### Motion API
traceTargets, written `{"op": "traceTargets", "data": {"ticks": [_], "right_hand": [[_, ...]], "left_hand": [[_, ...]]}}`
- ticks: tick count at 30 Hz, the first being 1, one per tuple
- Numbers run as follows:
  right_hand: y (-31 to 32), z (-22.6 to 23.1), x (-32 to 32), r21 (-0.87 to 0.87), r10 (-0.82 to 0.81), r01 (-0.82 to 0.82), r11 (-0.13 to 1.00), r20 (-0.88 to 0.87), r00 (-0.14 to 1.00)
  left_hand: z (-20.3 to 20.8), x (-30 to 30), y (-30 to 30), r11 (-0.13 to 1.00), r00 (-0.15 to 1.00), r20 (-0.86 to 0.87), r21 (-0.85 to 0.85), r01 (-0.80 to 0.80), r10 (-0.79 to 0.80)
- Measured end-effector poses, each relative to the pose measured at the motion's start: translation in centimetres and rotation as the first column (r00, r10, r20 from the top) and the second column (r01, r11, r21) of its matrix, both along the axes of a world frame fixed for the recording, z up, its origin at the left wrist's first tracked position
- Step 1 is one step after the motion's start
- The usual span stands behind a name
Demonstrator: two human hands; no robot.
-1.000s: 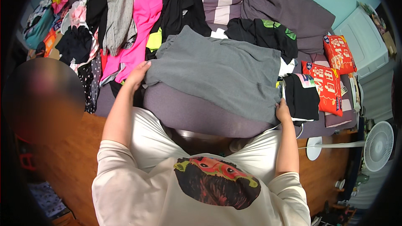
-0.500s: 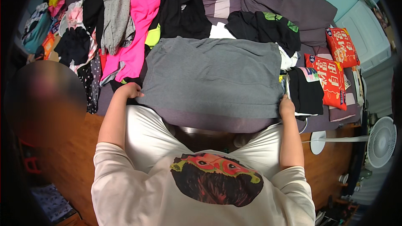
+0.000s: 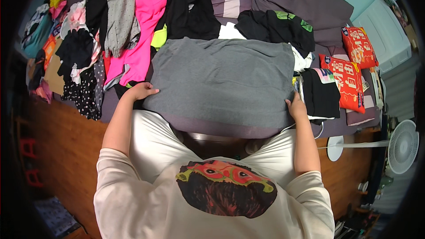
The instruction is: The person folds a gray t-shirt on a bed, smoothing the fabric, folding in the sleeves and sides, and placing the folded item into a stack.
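Cream fabric is what I log nearest the camera: a shirt (image 3: 141, 203) with a large dark-and-red print, on the near side of the grey cloth (image 3: 221, 79). White trousers (image 3: 152, 139) follow, legs parted, short of the cloth's near edge. Well to the right of the cloth I note a white fan (image 3: 403, 147). I find the cloth spread roughly flat, lightly creased, on the seat of a purple-grey sofa (image 3: 234, 132).

At the cloth's left side, near its front corner, I record the left hand (image 3: 142, 91), thumb toward the fabric; I cannot tell whether its fingers are clamped on the edge. At the cloth's right side is the right hand (image 3: 297, 106), fingers pointing away along the edge; its grip I cannot determine either. The hands are well apart, the cloth between them.

Just right of the cloth lies a folded black garment (image 3: 321, 97); farther right, two red packages (image 3: 344, 86). Left of the cloth I list a polka-dot garment (image 3: 86, 93) and a bright pink garment (image 3: 150, 22). Beyond its far edge are a white piece (image 3: 231, 32), a black garment with green patches (image 3: 274, 24) and, farthest, a striped cushion (image 3: 232, 0).
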State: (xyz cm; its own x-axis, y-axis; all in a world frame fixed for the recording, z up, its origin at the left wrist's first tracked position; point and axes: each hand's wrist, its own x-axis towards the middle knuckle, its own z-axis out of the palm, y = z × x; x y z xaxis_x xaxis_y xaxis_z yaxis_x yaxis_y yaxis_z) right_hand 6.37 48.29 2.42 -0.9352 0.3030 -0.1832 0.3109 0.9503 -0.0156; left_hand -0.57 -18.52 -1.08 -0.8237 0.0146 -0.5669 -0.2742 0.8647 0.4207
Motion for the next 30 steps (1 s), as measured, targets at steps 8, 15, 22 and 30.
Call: {"op": "traceTargets", "data": {"ticks": [8,15,22,30], "right_hand": [[1.0,0.3,0.3,-0.065,-0.058,0.066,0.996,0.123,0.991],[1.9,0.8,0.7,-0.106,-0.084,0.095,0.990,0.107,0.991],[1.5,0.9,0.5,0.079,-0.027,0.009,0.997,0.226,0.974],[1.8,1.7,-4.8,0.283,0.120,-0.181,0.942,0.220,0.968]], "left_hand": [[0.9,-0.1,0.5,0.974,0.988,0.116,0.211,0.080,-0.106],[0.3,0.4,-2.5,0.988,0.967,0.221,0.111,0.103,-0.126],[1.0,-0.1,-0.5,0.884,0.921,0.195,-0.271,0.381,-0.337],[5.1,-3.3,3.3,0.969,0.924,-0.363,-0.246,0.027,-0.118]]}}
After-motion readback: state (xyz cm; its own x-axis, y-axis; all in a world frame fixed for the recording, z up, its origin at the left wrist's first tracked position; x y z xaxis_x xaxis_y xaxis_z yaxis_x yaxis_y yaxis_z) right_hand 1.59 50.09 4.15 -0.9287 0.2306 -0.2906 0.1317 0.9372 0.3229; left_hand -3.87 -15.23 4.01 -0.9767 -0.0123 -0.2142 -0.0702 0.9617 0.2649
